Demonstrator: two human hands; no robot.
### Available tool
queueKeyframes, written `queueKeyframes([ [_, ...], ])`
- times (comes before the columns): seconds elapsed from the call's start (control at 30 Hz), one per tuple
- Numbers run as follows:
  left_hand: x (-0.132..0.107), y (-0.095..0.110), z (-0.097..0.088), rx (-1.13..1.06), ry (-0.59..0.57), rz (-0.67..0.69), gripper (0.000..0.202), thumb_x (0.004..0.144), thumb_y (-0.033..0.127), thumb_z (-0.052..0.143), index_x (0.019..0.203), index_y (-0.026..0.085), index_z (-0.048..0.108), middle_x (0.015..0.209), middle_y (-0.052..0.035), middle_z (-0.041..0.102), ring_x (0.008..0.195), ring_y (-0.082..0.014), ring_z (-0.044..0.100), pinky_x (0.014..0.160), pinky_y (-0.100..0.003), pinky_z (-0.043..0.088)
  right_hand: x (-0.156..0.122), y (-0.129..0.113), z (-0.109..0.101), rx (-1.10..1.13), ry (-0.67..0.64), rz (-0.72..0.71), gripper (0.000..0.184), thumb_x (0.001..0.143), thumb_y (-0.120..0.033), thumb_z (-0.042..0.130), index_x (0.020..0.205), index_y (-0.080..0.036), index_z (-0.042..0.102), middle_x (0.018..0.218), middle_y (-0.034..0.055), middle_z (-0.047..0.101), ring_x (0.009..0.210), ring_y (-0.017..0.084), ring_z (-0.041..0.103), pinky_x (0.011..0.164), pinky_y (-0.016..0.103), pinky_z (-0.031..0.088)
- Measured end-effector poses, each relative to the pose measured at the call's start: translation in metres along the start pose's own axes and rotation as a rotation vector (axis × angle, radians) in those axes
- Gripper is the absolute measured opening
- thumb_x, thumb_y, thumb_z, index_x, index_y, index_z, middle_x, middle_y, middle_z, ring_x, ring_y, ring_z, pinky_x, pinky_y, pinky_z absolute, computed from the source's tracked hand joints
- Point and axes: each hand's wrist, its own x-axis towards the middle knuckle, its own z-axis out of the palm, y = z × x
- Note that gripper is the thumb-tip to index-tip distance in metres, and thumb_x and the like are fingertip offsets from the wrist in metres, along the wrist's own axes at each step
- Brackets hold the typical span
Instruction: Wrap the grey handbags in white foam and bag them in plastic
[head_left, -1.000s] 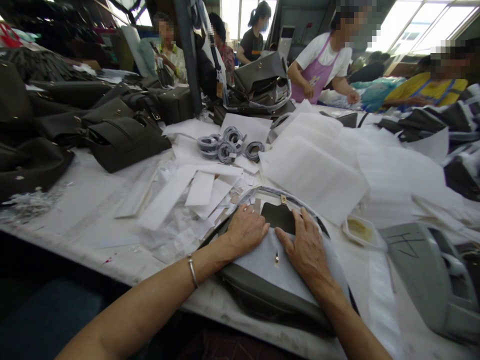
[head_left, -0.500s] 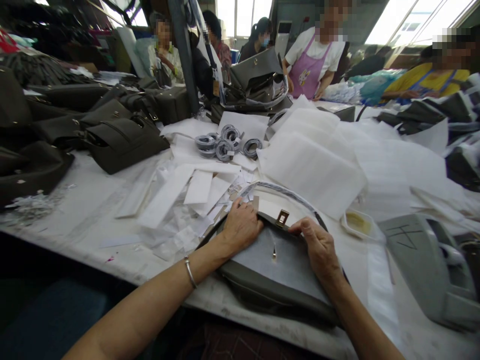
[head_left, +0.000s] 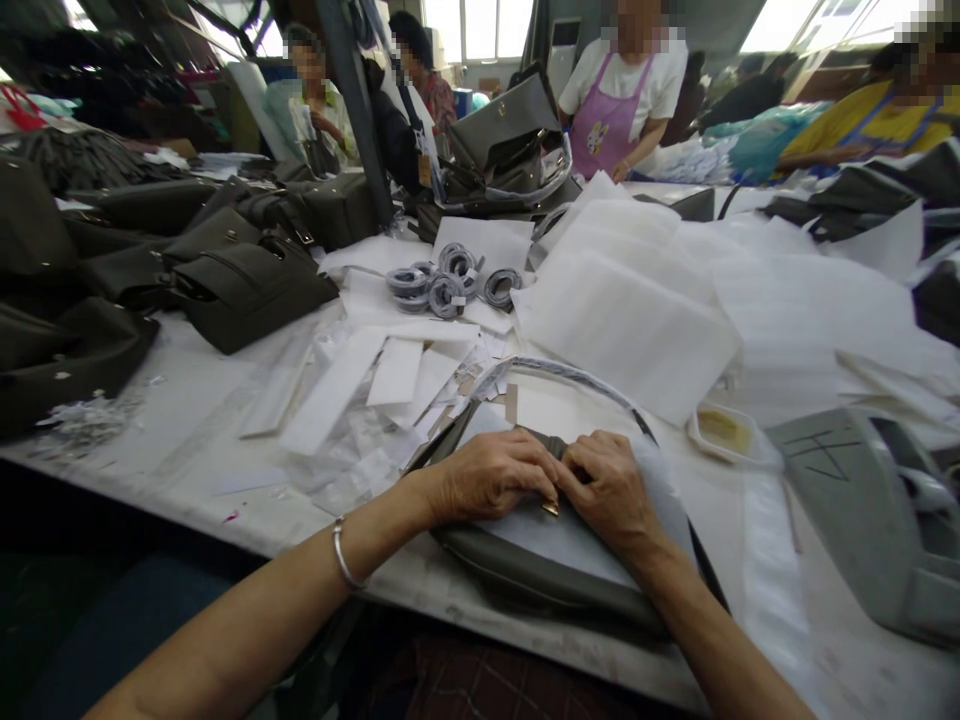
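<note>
A grey-green handbag (head_left: 525,575) lies flat at the table's near edge, its front covered by a thin white foam sheet (head_left: 570,545). My left hand (head_left: 491,475) and my right hand (head_left: 611,490) rest side by side on top of it, fingers curled and pinched together around the small gold clasp (head_left: 551,508) and the flap edge. The bag's wrapped handle (head_left: 570,375) arcs beyond my hands. A bracelet sits on my left wrist.
Stacks of white foam sheets (head_left: 630,320), paper strips (head_left: 337,385) and rolls of wrapped cord (head_left: 442,285) cover the table. Dark handbags (head_left: 247,285) pile at left. A small tray (head_left: 724,432) and a grey machine (head_left: 870,520) sit right. Other people work across the table.
My hands moved from lying apart on the bag to meeting at its clasp. The dark flap that was open has been folded down under them.
</note>
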Motion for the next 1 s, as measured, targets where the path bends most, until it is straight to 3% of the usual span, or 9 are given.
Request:
queueKeyframes([
  [0.1, 0.004, 0.004, -0.004, 0.004, -0.094, -0.011, 0.034, 0.086, -0.001, 0.048, 0.092, 0.022, 0.072, 0.103, -0.0014, 0.074, 0.115, -0.0147, 0.06, 0.106, -0.027, 0.045, 0.0, 0.0, 0.0, -0.018, 0.001, 0.0, 0.036, 0.094, -0.033, 0.056, 0.059, -0.022, 0.052, 0.059, -0.0005, 0.054, 0.063, 0.016, 0.047, 0.073, 0.034, 0.033],
  [0.2, 0.004, 0.013, -0.012, 0.02, -0.165, -0.026, 0.035, 0.087, 0.0, 0.048, 0.1, 0.022, 0.071, 0.107, -0.0015, 0.073, 0.119, -0.0153, 0.059, 0.109, -0.028, 0.043, 0.0, 0.0, 0.0, -0.027, -0.002, 0.005, 0.035, 0.093, -0.032, 0.056, 0.06, -0.022, 0.052, 0.061, -0.0004, 0.055, 0.063, 0.016, 0.047, 0.073, 0.034, 0.033],
  [0.33, -0.003, 0.035, -0.02, 0.129, -0.256, -0.086, 0.025, 0.093, 0.022, 0.061, 0.118, 0.022, 0.065, 0.12, -0.0026, 0.07, 0.119, -0.0178, 0.06, 0.108, -0.031, 0.041, -0.001, 0.001, 0.001, -0.006, -0.006, 0.027, 0.037, 0.094, -0.037, 0.057, 0.061, -0.022, 0.051, 0.061, -0.0006, 0.055, 0.064, 0.016, 0.048, 0.075, 0.035, 0.034],
  [0.43, -0.011, 0.047, -0.015, 0.26, -0.24, -0.121, 0.04, 0.092, 0.044, 0.063, 0.127, 0.025, 0.059, 0.131, -0.0033, 0.064, 0.128, -0.0204, 0.053, 0.112, -0.038, 0.035, -0.002, 0.002, 0.002, -0.002, -0.017, 0.042, 0.037, 0.095, -0.038, 0.056, 0.062, -0.022, 0.052, 0.063, -0.0004, 0.057, 0.065, 0.016, 0.049, 0.075, 0.035, 0.034],
  [0.53, -0.017, 0.053, -0.007, 0.358, -0.221, -0.138, 0.045, 0.093, 0.053, 0.059, 0.129, 0.026, 0.057, 0.133, -0.0039, 0.062, 0.13, -0.0215, 0.051, 0.112, -0.039, 0.034, -0.003, 0.003, 0.002, -0.02, -0.023, 0.048, 0.037, 0.095, -0.04, 0.055, 0.062, -0.022, 0.053, 0.063, 0.0001, 0.058, 0.066, 0.017, 0.05, 0.075, 0.035, 0.035],
  [0.83, -0.013, 0.056, 0.012, 0.431, -0.255, -0.169, 0.043, 0.093, 0.058, 0.053, 0.119, 0.024, 0.061, 0.116, -0.0061, 0.067, 0.114, -0.0257, 0.059, 0.105, -0.044, 0.038, -0.003, -0.002, 0.0, 0.082, -0.026, 0.104, 0.033, 0.096, -0.038, 0.055, 0.066, -0.023, 0.057, 0.065, 0.001, 0.06, 0.07, 0.018, 0.053, 0.078, 0.037, 0.037],
  [1.0, -0.017, 0.055, 0.015, 0.413, -0.246, -0.174, 0.042, 0.095, 0.054, 0.053, 0.125, 0.025, 0.057, 0.126, -0.005, 0.063, 0.118, -0.0245, 0.056, 0.106, -0.045, 0.036, 0.001, -0.012, -0.017, 0.269, -0.061, 0.052, 0.029, 0.096, -0.038, 0.054, 0.072, -0.024, 0.062, 0.069, 0.0008, 0.065, 0.071, 0.018, 0.057, 0.078, 0.037, 0.04],
])
